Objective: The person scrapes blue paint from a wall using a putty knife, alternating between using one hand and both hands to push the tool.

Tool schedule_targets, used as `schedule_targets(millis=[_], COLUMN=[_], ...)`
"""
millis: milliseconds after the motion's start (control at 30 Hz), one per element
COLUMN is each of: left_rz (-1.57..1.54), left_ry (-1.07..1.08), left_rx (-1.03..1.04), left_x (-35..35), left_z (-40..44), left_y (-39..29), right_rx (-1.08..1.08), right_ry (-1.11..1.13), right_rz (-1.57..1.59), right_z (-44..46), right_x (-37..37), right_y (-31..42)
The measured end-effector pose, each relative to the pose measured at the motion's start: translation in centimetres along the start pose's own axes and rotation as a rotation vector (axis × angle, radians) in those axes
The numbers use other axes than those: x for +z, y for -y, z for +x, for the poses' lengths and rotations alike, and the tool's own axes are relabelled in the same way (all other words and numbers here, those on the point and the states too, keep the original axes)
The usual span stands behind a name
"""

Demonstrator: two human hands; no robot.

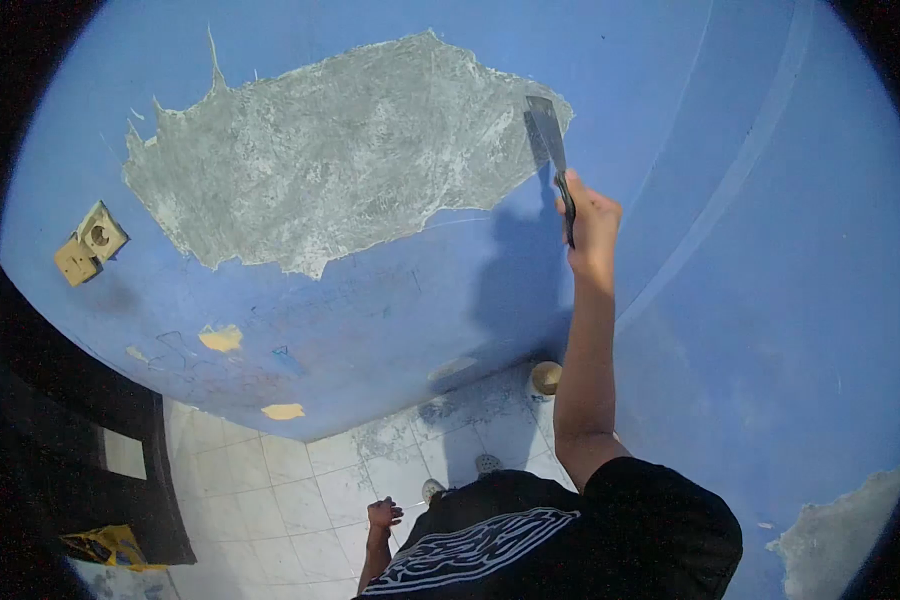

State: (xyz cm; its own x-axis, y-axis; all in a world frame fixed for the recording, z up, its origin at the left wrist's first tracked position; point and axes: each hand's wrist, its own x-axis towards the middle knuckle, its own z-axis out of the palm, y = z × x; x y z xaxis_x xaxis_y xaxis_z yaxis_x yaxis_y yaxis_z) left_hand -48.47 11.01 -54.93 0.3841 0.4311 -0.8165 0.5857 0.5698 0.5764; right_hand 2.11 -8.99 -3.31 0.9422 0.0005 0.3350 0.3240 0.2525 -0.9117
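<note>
Right hand point(594, 225) is raised on the outstretched arm, fingers wrapped around the black handle of a scraper point(552, 138). Blade points up and away from the fist, over the right end of a big bare grey patch point(320, 150) in the blue wall point(750, 260). Can't tell if the blade edge touches the surface; its shadow falls just beside it. Patch runs from just above the right hand far off to its left, edges ragged.

Left hand point(385, 513) hangs low near the body, well apart from the scraper. Fingers visible, too small to tell open or closed.

Around the hands: wall socket point(100, 232) well left of the right hand, tilted. Two yellowish spots, upper one point(220, 338) and lower one point(283, 411), on the wall between socket and left hand. Small bucket point(546, 378) on the floor below the right hand, partly behind the forearm. Grey specks on the white floor tiles point(295, 500) near the left hand. Shoe point(432, 489) just right of it.
</note>
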Motion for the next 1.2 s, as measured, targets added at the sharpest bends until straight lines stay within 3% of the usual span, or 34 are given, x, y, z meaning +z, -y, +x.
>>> schedule_targets(millis=[100, 200, 267, 400, 467, 500, 600, 667, 800, 900, 967, 1033, 1100, 1167, 1200], left_rz=[-0.050, 0.018, 0.032, 0.018, -0.015, -0.012, 0.102, 0.029, 0.009, 0.051, 0.045, 0.039, -0.029, 0.032, 0.015], left_ry=[-0.034, 0.005, 0.004, -0.027, -0.047, -0.061, -0.020, -0.024, -0.059, -0.034, -0.021, -0.027, 0.009, -0.040, -0.024], left_rx=[-0.079, -0.028, -0.017, -0.032, -0.058, -0.061, 0.060, -0.003, -0.023, 0.027, -0.008, 0.015, -0.109, -0.022, -0.007], left_x=[0.0, 0.4, 1.3, 0.7, 1.0, 0.7, 1.5, 1.1, 1.1, 1.0, 1.6, 0.6, 0.1, 0.5, 0.7], left_z=[0.8, 0.3, 0.4, 0.9, 0.4, 0.3, -0.6, -0.3, -0.8, -1.5, -1.2, -1.3, 0.1, -1.1, -1.1], left_y=[1.7, 2.1, 1.8, 1.4, 0.9, 0.8, 0.3, 0.4, -0.1, 0.6, 0.4, 1.7, 1.6, 1.2, 1.2], right_rx=[-0.044, -0.154, -0.022, 0.055, -0.125, -0.113, -0.087, -0.013, -0.084, -0.161, 0.018, 0.030, 0.016, -0.236, -0.227], right_ry=[0.017, 0.125, -0.028, -0.089, 0.081, 0.080, 0.022, -0.146, -0.147, 0.011, -0.142, -0.165, -0.192, -0.084, -0.085], right_rz=[-0.139, 0.012, -0.093, -0.120, 0.056, 0.064, 0.057, -0.087, -0.129, -0.065, -0.072, -0.086, -0.085, -0.104, -0.111], right_z=[0.5, 1.5, 0.4, -0.7, 0.9, 0.6, -0.1, -1.4, -0.9, 0.6, -1.0, -3.1, -2.1, 0.6, 0.7], right_x=[0.8, 1.7, 0.9, 0.2, 2.1, 2.6, 3.0, 1.6, 2.9, 4.5, 3.6, 2.3, 3.0, 4.3, 4.2], right_y=[0.0, -1.1, -1.5, -1.6, -0.9, -1.0, -1.7, -3.1, -3.0, -1.6, -1.8, -1.9, -1.8, -2.5, -2.9])
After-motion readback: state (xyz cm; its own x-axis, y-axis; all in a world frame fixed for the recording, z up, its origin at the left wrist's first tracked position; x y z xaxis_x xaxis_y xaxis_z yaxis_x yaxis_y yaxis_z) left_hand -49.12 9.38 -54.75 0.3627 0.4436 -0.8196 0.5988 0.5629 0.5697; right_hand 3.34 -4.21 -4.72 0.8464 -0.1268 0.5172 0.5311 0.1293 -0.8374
